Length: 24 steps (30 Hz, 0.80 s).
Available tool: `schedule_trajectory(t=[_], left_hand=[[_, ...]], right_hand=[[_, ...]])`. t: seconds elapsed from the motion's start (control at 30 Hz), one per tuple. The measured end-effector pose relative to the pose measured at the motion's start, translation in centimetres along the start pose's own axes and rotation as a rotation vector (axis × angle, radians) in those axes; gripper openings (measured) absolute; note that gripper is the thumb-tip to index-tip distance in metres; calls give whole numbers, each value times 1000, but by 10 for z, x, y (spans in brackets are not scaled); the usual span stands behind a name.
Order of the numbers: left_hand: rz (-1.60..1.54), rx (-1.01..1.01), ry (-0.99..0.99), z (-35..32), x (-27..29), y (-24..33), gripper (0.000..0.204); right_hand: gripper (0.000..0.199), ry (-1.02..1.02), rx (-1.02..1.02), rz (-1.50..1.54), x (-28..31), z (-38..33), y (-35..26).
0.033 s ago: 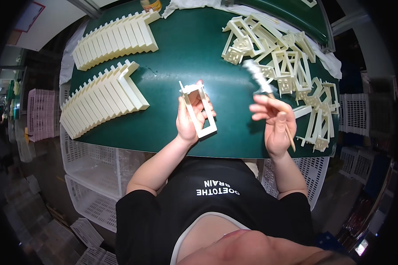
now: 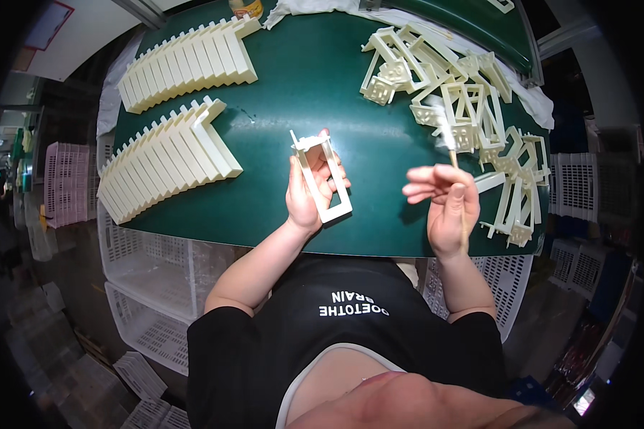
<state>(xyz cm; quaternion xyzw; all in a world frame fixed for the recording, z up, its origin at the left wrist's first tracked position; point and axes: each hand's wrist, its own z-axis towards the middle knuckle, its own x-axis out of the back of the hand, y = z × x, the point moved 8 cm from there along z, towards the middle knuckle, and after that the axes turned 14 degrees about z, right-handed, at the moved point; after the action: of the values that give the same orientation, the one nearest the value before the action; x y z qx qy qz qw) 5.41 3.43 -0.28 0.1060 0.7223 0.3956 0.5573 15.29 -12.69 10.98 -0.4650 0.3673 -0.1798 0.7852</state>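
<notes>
A pale cream frame [image 2: 335, 213] is held in the left hand [image 2: 305, 196], which is closed loosely about it: the thumb is laid along the left bar, and the fingers are curled behind the opening and the right bar. The frame is tilted, its pegged end pointed away from the body, above the green table [image 2: 322, 79]. By the right hand [image 2: 449, 214], a thin wooden stick [image 2: 454, 159] is held, pinned by the thumb, while the fingers are half bent and slightly parted; its white tip is blurred. Just beyond that hand, similar frames are heaped in a loose pile [image 2: 472, 134]. On the left of the table, cream pieces are lined up in a near row [image 2: 166, 166] and a far row [image 2: 187, 66].
</notes>
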Motion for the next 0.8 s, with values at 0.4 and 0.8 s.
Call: schedule_trajectory(t=[0.4, 0.8], left_hand=[[5, -38, 11, 2, 4, 6, 65], [-97, 23, 25, 3, 5, 6, 66]], right_hand=[[29, -390, 193, -637, -56, -12, 20], [68, -231, -185, -176, -37, -7, 34]])
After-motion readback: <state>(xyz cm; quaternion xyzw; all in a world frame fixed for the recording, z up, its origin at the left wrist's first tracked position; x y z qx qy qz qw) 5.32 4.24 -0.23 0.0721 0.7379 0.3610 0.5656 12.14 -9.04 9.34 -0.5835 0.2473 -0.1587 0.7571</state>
